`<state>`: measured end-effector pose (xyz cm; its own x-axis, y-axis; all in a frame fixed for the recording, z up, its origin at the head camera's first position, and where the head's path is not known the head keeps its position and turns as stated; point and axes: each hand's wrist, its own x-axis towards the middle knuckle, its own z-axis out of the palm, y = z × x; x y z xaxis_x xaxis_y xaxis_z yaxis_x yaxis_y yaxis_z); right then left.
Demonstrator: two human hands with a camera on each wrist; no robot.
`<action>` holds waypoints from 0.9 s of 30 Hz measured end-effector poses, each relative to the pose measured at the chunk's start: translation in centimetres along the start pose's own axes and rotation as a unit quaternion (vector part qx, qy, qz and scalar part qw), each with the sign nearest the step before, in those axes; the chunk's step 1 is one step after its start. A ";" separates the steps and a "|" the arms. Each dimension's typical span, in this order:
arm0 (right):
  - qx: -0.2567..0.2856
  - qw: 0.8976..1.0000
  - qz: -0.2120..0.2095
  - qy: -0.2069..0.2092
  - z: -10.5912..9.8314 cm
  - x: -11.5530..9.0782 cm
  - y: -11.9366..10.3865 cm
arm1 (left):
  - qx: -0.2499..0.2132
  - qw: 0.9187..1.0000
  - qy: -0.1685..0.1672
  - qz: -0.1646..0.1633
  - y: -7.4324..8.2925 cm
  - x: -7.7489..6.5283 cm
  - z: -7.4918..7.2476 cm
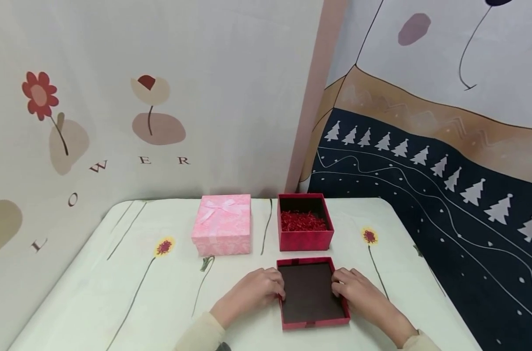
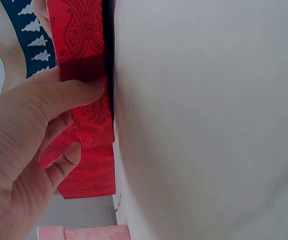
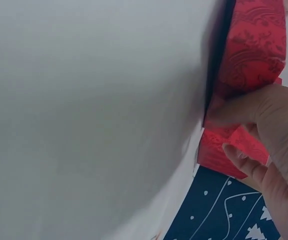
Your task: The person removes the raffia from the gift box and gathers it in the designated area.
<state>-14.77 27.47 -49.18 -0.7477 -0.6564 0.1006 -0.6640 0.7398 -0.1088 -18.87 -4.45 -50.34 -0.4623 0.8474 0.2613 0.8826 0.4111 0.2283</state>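
A shallow red box lid [image 1: 316,323] with a dark brown inside faces open side up near the front of the table. My left hand [image 1: 255,290] pinches its left wall, and my right hand [image 1: 358,291] pinches its right wall. In the left wrist view the thumb presses the patterned red side [image 2: 95,117], with other fingers behind it. The right wrist view shows the thumb on the opposite side [image 3: 256,37] of the lid. A dark line runs between lid and table; whether the lid is raised, I cannot tell.
Just behind the lid stands an uncovered red box [image 1: 305,241] holding red shredded paper [image 1: 302,222]. A pink gift box [image 1: 222,225] with a bow sits to its left. The white flowered tablecloth [image 1: 161,302] ends at printed curtains [image 1: 239,107].
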 end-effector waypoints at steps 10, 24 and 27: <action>-0.002 0.994 0.048 0.099 -6.5 2.0 1.5 | -0.090 0.982 0.109 -0.125 -0.9 1.7 -3.7; 0.209 0.967 0.125 0.080 -8.9 15.0 6.9 | -0.277 0.867 0.243 -0.335 -4.5 9.4 -2.2; 0.220 0.966 0.135 0.018 -7.6 16.4 6.5 | -0.286 0.865 0.248 -0.329 -4.5 9.4 -1.0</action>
<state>-31.32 22.59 -40.74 -0.8986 -0.4368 0.0423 -0.3873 0.7439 -0.5446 -27.25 1.36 -47.93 -0.9538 0.1854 0.2364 0.2927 0.3965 0.8701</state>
